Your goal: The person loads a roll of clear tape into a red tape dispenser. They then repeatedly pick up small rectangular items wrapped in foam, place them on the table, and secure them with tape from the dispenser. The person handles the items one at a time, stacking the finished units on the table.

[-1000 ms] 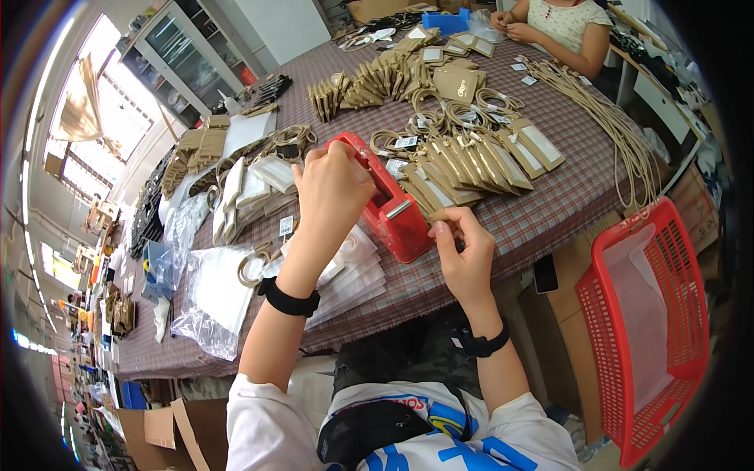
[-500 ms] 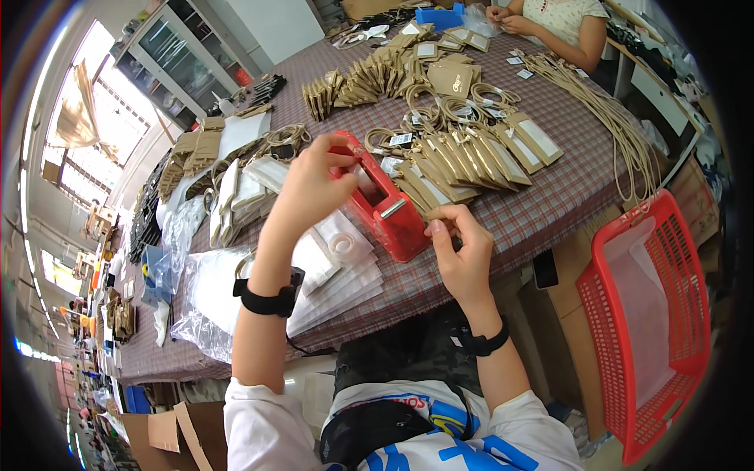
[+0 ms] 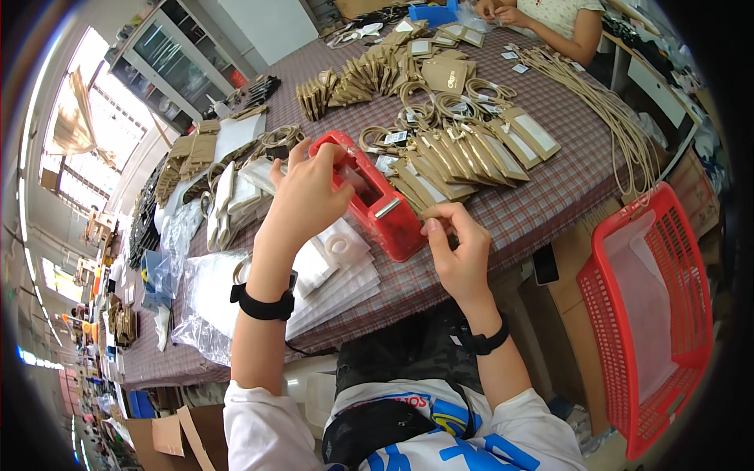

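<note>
Left hand (image 3: 308,195) is sitting farther left along the red dispenser (image 3: 396,232) than a second ago.
Head view: its fingers are spreading apart at the dispenser's side, contact unclear. Right hand (image 3: 462,251) is pinching thumb and forefinger together beside the near end; what is between them cannot be told. Dispenser is resting on the table (image 3: 583,174), between white sheets (image 3: 345,276) and tan pouches (image 3: 470,157).

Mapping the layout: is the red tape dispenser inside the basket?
No, the tape dispenser sits on the checked tablecloth, between the left hand and the right hand.
</note>
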### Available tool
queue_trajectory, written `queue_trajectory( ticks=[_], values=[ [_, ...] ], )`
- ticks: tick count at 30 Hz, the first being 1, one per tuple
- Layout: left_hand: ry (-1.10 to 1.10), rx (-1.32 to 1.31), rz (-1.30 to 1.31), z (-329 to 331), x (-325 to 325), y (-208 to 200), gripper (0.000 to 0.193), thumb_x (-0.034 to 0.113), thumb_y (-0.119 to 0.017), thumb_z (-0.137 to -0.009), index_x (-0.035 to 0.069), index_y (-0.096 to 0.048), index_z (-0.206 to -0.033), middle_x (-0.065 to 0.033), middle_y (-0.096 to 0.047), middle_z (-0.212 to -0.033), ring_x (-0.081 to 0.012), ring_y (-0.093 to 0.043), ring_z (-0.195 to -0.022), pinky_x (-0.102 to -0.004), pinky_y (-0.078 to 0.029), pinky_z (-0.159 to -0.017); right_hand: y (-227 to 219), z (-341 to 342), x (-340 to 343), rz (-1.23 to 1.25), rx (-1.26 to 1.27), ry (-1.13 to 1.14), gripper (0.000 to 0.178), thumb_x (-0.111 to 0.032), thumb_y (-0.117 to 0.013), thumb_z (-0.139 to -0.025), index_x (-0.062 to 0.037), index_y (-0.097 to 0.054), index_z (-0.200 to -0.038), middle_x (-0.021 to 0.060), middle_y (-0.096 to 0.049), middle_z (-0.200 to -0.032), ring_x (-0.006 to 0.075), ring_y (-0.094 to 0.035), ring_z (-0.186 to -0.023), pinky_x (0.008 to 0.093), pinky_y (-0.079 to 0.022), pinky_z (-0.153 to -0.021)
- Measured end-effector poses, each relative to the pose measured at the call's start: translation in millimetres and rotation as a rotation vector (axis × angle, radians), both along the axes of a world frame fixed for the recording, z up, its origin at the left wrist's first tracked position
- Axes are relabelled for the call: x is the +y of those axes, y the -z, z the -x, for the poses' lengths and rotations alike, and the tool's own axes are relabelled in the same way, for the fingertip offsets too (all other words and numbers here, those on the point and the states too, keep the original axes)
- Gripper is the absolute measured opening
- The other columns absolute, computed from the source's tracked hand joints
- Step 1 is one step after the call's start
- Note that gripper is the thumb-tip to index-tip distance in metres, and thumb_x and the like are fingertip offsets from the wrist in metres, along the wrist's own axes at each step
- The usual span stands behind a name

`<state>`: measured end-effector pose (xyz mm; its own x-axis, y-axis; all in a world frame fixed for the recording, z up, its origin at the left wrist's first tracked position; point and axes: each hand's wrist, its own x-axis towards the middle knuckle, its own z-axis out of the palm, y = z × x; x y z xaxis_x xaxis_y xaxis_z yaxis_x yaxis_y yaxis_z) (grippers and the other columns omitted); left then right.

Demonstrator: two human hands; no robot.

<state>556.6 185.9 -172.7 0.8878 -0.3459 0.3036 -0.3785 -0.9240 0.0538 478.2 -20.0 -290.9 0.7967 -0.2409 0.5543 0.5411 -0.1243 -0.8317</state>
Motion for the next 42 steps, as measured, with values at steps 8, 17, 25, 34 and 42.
queue_trajectory(
  ticks=[8,17,25,34,42],
  values=[
    [-0.024,-0.018,0.075,-9.6,-19.9,7.8,0.057,0.026,-0.085,-0.074,0.005,-0.062,-0.122,-0.0084,-0.077,-0.110,-0.0327,-0.063,-0.128,-0.0640,-0.023,-0.123,1.6,-0.7,0.0,-0.020,-0.014,0.002,0.009,-0.003,-0.066,-0.098,0.0015,-0.069,-0.106,0.0127,-0.073,-0.092,0.0224,-0.072,-0.076,0.0341,-0.057,-0.071],
    [0.051,-0.157,0.126,-11.7,-11.5,23.2,0.059,0.019,-0.089,-0.074,0.005,-0.055,-0.120,-0.0091,-0.074,-0.103,-0.0310,-0.074,-0.101,-0.0672,-0.012,-0.130,-0.4,1.2,-1.4,-0.032,-0.066,-0.022,0.009,0.000,-0.068,-0.096,0.0008,-0.070,-0.104,0.0134,-0.074,-0.092,0.0231,-0.073,-0.078,0.0337,-0.057,-0.071],
    [0.061,-0.182,0.158,-5.7,-14.8,24.3,0.052,0.008,-0.087,-0.075,0.000,-0.056,-0.117,-0.0144,-0.073,-0.108,-0.0352,-0.074,-0.104,-0.0625,-0.025,-0.130,1.2,0.1,-5.0,-0.010,-0.158,-0.068,0.016,0.004,-0.069,-0.090,-0.0017,-0.067,-0.105,0.0117,-0.068,-0.087,0.0296,-0.065,-0.073,0.0391,-0.054,-0.068],
    [-0.011,-0.103,0.322,-2.5,-22.2,12.2,0.051,0.005,-0.087,-0.073,0.001,-0.058,-0.115,-0.0111,-0.072,-0.108,-0.0300,-0.073,-0.104,-0.0575,-0.032,-0.128,-1.1,-2.1,-9.1,0.005,-0.201,-0.089,0.020,0.008,-0.071,-0.086,-0.0008,-0.066,-0.103,0.0110,-0.066,-0.085,0.0299,-0.063,-0.069,0.0397,-0.053,-0.063],
    [0.071,-0.073,0.210,-9.2,-12.5,7.0,0.050,0.006,-0.086,-0.073,0.004,-0.059,-0.115,-0.0090,-0.074,-0.103,-0.0268,-0.074,-0.102,-0.0606,-0.020,-0.132,-2.7,-1.3,-8.7,-0.001,-0.177,-0.091,0.021,0.008,-0.071,-0.085,-0.0008,-0.068,-0.103,0.0119,-0.068,-0.086,0.0305,-0.064,-0.070,0.0387,-0.054,-0.064]
  ],
)
